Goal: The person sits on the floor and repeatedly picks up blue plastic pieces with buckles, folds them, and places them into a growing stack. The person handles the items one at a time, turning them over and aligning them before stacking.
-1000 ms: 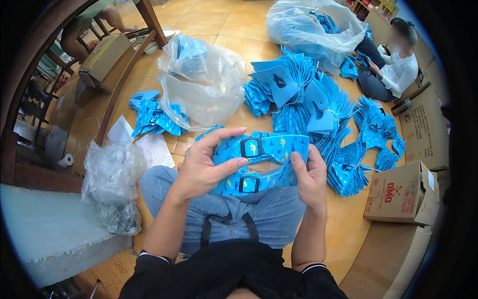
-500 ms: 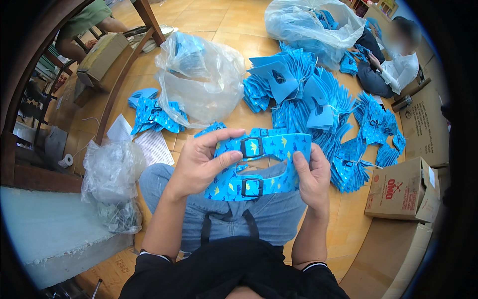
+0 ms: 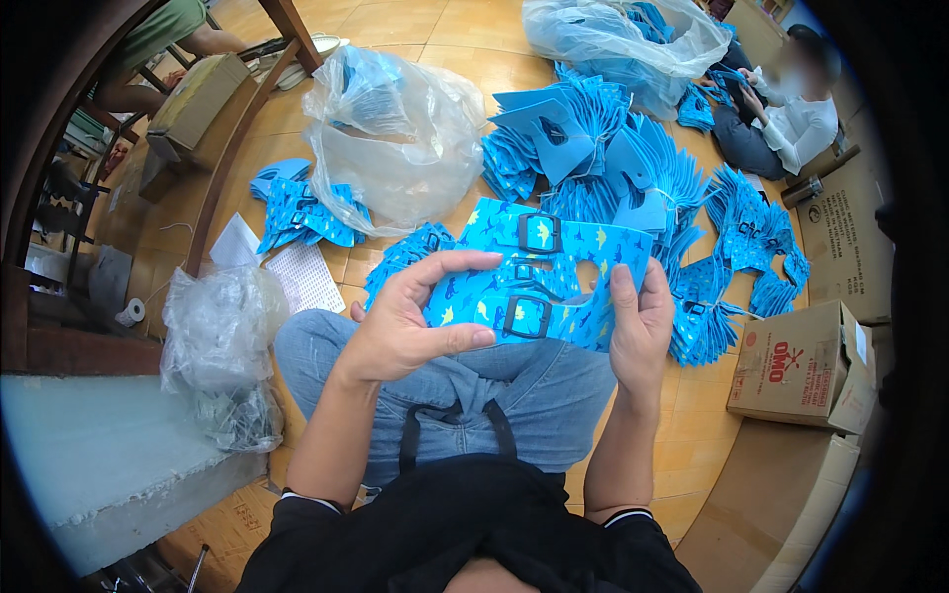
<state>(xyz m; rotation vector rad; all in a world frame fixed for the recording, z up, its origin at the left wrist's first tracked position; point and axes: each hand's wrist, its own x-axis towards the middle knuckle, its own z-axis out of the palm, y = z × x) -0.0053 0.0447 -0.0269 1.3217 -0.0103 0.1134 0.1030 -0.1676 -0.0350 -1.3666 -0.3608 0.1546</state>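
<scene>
I hold a blue printed strap piece (image 3: 554,277) with two black plastic buckles over my lap. My left hand (image 3: 410,321) grips its left end between thumb and fingers. My right hand (image 3: 641,326) clasps its right end, fingers wrapped over the edge. The piece shows small fish-like shapes and lies flat and wide between both hands. Beyond it, a large heap of the same blue pieces (image 3: 633,178) spreads over the wooden floor.
A clear plastic bag (image 3: 395,138) with blue pieces lies ahead left, another bag (image 3: 623,40) at the top. A crumpled bag (image 3: 222,346) sits at my left. Cardboard boxes (image 3: 801,366) stand at right. Another person (image 3: 781,119) sits at the upper right.
Both hands have lifted the blue piece higher and closer and spread it out wider between them; the buckles now face up more plainly.
</scene>
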